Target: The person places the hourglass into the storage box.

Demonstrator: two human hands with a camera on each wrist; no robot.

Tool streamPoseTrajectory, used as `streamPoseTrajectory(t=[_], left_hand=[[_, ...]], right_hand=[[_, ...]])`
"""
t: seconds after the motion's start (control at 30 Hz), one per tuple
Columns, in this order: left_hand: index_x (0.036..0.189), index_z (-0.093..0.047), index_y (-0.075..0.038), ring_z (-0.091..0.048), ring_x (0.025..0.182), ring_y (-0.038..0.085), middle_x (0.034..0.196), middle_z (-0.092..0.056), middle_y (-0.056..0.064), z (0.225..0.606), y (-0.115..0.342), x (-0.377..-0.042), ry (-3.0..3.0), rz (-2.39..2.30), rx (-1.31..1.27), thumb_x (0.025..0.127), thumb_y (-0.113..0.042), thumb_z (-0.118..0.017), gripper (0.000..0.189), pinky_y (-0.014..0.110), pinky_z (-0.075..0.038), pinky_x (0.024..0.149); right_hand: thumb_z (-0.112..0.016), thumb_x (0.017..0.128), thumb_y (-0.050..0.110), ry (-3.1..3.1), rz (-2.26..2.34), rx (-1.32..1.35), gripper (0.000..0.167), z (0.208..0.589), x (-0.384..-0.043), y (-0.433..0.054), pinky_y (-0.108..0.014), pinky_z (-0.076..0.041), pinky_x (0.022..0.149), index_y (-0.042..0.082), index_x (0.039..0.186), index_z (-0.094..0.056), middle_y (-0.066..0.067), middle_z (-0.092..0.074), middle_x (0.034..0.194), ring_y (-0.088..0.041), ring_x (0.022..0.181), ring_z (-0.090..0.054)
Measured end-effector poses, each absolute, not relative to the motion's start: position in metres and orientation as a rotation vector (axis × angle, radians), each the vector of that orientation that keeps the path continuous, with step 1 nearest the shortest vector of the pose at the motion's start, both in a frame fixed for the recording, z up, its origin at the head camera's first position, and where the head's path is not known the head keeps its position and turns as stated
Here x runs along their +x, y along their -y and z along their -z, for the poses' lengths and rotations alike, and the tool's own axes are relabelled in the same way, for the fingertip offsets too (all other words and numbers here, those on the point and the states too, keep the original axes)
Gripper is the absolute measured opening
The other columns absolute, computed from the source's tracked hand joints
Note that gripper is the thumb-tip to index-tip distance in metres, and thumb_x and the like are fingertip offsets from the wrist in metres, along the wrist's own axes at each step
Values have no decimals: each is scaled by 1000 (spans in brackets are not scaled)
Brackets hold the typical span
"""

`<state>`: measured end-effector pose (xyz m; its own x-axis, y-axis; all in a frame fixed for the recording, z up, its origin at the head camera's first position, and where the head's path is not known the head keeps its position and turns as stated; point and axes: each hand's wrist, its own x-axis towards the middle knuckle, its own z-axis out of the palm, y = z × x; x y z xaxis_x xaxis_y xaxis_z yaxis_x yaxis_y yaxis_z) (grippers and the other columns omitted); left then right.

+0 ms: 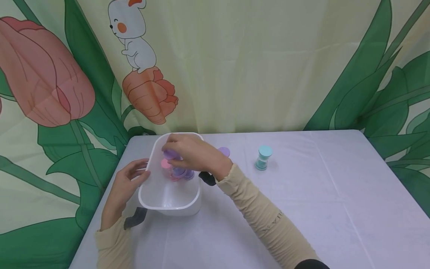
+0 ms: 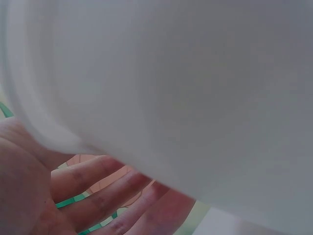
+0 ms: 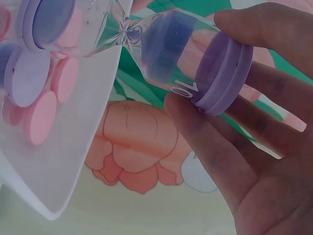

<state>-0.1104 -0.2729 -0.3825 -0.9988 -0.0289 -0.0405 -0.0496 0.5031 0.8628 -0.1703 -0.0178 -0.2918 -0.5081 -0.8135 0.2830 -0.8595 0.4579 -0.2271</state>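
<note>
My right hand (image 1: 196, 153) pinches a purple-capped sand timer (image 3: 222, 73) by one end cap, thumb and fingers on its rim. The timer has a clear waist, bluish-purple sand and a white "10". It is tilted over the white plastic bin (image 1: 168, 201). Inside the bin lie several pink and purple sand timers (image 3: 41, 117), partly overlapping. At the bin's left side, my left hand (image 1: 125, 183) touches the rim with thumb and fingertips. Its fingers look fairly straight along the outer wall in the left wrist view, where the wall hides much.
On the white-covered table (image 1: 285, 209), a teal sand timer (image 1: 263, 157) stands upright right of the bin. Behind my right wrist a purple cap (image 1: 224, 151) shows, the rest hidden. A printed curtain (image 1: 255, 67) hangs along the table's back edge.
</note>
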Motion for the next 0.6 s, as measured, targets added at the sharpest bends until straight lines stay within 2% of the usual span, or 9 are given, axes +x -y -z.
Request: streamPoseTrajectory(t=[0.23, 0.4, 0.5, 0.6], left_hand=[[147, -46, -13, -56, 125, 34, 144, -52, 12, 385, 274, -109, -2733, -1530, -69, 96, -41, -64, 60, 52, -51, 97], [147, -46, -13, -55, 125, 33, 144, -52, 13, 385, 274, -110, -2740, -1514, -66, 97, -40, -63, 59, 54, -51, 98], [147, -47, -13, -57, 121, 25, 143, -53, 12, 384, 274, -111, -2745, -1500, -46, 97, -39, -62, 58, 49, -53, 96], [146, -47, -13, -58, 113, 9, 142, -54, 11, 383, 273, -112, -2756, -1486, -29, 98, -37, -62, 56, 35, -55, 92]], right_hand=[[-71, 92, 25, 2568, -571, 1551, 28, 297, -172, 27, -20, -48, 91, 13, 117, -70, 0, -64, 113, -10, 104, -59], [-72, 92, 25, 2590, -547, 1578, 30, 300, -172, 33, -19, -47, 94, 13, 119, -69, 0, -64, 115, -10, 107, -59], [-73, 91, 26, 2628, -493, 1568, 33, 301, -171, 36, -20, -48, 94, 14, 121, -69, 1, -63, 117, -10, 107, -60], [-72, 91, 29, 2668, -444, 1556, 34, 302, -170, 39, -21, -50, 92, 16, 123, -68, 1, -63, 118, -10, 106, -61]])
